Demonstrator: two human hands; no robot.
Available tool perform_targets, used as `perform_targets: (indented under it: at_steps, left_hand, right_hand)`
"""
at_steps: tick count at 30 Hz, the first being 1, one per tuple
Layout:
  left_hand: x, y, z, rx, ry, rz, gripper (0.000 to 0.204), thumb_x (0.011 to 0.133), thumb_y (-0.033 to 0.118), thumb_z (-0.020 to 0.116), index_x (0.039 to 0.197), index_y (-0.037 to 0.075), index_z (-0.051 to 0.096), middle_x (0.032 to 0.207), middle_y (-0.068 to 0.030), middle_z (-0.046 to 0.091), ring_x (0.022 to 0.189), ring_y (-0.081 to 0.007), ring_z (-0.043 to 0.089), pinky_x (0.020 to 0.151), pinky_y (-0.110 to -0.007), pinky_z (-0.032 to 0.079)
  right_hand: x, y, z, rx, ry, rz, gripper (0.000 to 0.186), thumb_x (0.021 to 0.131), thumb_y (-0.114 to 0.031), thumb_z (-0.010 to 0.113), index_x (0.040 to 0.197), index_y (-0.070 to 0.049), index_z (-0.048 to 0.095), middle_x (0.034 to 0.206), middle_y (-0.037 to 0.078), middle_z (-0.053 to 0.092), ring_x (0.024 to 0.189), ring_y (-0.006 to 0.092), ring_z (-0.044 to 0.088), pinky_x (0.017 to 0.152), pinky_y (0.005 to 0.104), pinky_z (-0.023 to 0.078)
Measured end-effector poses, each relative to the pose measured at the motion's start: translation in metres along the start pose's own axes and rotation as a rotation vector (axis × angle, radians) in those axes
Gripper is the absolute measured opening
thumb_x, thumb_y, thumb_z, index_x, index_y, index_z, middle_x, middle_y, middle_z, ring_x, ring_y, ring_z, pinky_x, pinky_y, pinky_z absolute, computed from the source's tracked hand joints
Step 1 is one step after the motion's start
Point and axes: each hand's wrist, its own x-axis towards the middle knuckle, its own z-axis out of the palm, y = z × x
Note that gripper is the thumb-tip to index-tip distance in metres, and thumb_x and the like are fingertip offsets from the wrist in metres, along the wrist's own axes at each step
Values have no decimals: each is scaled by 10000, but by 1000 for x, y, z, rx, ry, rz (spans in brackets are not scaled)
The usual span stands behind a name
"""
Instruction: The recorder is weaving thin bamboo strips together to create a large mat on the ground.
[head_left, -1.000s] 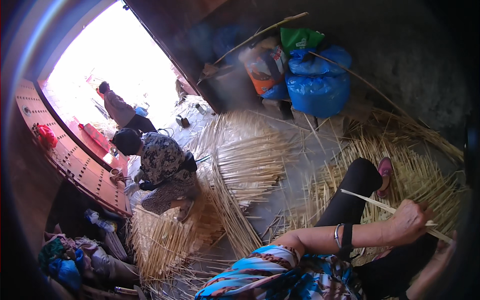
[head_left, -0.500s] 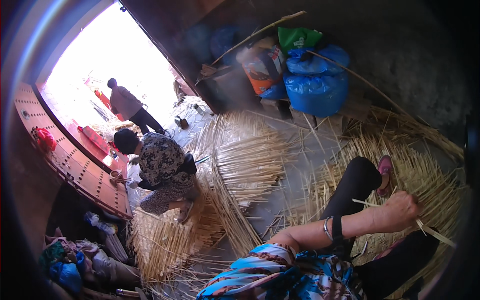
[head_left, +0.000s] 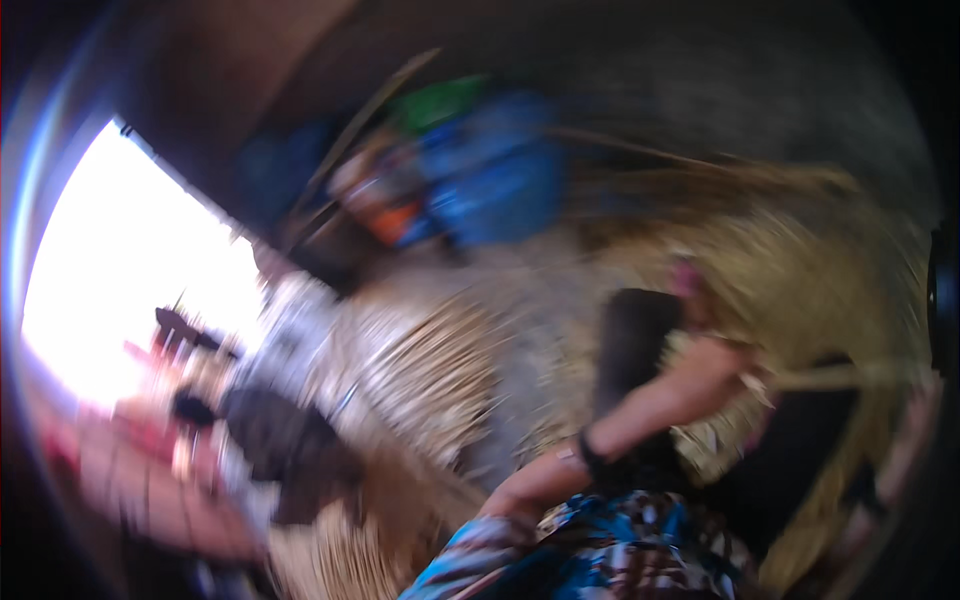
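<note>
My left hand is closed around a pale reed strip, above my lap and between my dark-trousered legs. The strip runs from the fist toward the right rim. There my right hand shows only as a smear, near the strip's far end. Whether its fingers grip the strip cannot be made out. Around and under my legs spreads a woven reed mat, blurred by motion.
Another reed mat covers the floor in the middle. A blue plastic bag stands by the dark wall, beside an orange-and-white sack. A crouching co-worker is at the left, near the bright doorway.
The whole view has swung, so the bags and co-worker sit further left and the picture is smeared. My right hand and forearm have come into view at the right rim.
</note>
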Motion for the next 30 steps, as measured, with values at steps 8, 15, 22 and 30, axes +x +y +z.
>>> perform_targets:
  at_steps: [8,15,22,30]
  left_hand:
    - [74,43,78,-299,-176,30,317,968,267,488,887,-31,562,729,-83,581,699,-182,570,626,-321,466]
    - [88,93,155,-516,-455,146,340,988,262,472,739,31,447,654,0,407,593,-87,400,523,-223,305]
    - [69,125,184,-366,-509,354,252,941,221,555,793,18,530,659,-16,463,588,-105,421,541,-243,329]
    - [78,115,216,-565,-403,82,195,915,177,575,784,37,539,668,4,480,594,-87,424,532,-222,318]
  right_hand:
    - [-84,1,22,388,-270,145,358,927,-298,603,1058,35,610,910,103,687,812,137,659,716,266,514]
    - [-116,-27,2,263,222,77,146,933,-97,544,891,32,597,750,49,627,607,81,590,564,229,475]
    - [-189,-3,-80,211,246,31,214,940,-176,561,997,24,608,802,67,662,657,109,629,613,239,510]
    - [-557,12,-276,110,1532,818,320,887,-291,617,1130,-85,579,904,92,674,819,220,679,652,342,545]
